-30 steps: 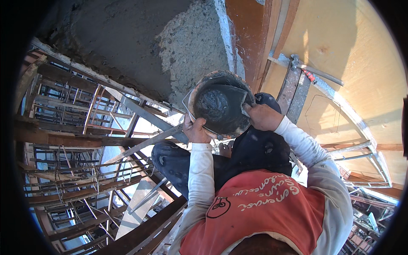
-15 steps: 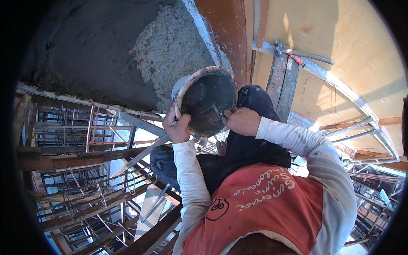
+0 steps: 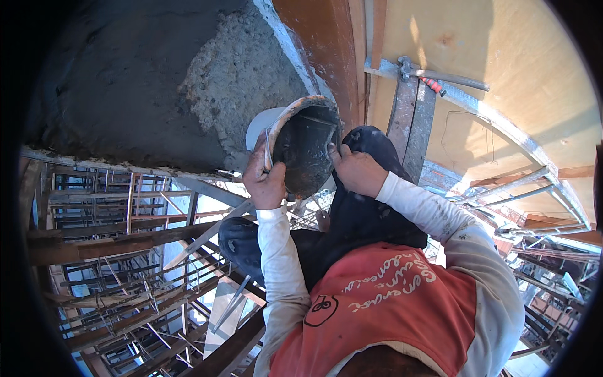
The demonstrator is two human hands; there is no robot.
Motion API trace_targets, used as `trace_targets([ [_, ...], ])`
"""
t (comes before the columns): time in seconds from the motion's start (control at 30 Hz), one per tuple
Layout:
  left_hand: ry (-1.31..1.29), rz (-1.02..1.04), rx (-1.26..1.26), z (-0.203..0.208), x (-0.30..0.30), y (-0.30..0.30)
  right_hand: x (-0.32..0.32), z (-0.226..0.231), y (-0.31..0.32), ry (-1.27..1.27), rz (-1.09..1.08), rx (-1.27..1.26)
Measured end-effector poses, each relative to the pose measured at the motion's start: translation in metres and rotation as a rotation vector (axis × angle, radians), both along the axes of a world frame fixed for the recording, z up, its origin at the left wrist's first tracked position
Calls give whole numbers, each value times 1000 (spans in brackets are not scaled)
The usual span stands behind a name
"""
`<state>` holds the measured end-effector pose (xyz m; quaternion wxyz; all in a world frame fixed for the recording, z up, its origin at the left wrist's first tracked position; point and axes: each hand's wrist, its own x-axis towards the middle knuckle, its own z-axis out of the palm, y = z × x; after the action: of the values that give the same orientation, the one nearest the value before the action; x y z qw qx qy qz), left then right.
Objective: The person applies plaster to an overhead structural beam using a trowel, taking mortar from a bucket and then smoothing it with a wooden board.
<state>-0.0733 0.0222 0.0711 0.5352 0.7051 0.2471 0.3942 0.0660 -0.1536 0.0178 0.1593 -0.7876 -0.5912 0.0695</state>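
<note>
The left hand (image 3: pixel 265 182) is gripping the left side of the rim of a mortar-stained bucket (image 3: pixel 300 151), which is tilting near the right knee (image 3: pixel 370 141), beside the rough grey concrete (image 3: pixel 235 75), with its opening facing the person. The right hand (image 3: pixel 358 171) is curling its fingers at the opening's right edge, but I cannot tell what they are gripping there. Farther right, a hammer (image 3: pixel 453 79) is lying at the end of two planks (image 3: pixel 403 113).

The bucket (image 3: pixel 262 123), pale outside, grey-coated inside and crusted along its rim, tilts between the left hand (image 3: pixel 264 181) and right hand (image 3: pixel 359 169), mouth turned rightward.
</note>
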Motion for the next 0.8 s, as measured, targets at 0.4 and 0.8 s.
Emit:
trace_targets([
  [0.4,-39,-318,-89,29,-2,-2,5,27,9,1401,278,-110],
  [0.8,-521,103,-573,-26,-35,11,-50,14,3,2457,254,166],
])
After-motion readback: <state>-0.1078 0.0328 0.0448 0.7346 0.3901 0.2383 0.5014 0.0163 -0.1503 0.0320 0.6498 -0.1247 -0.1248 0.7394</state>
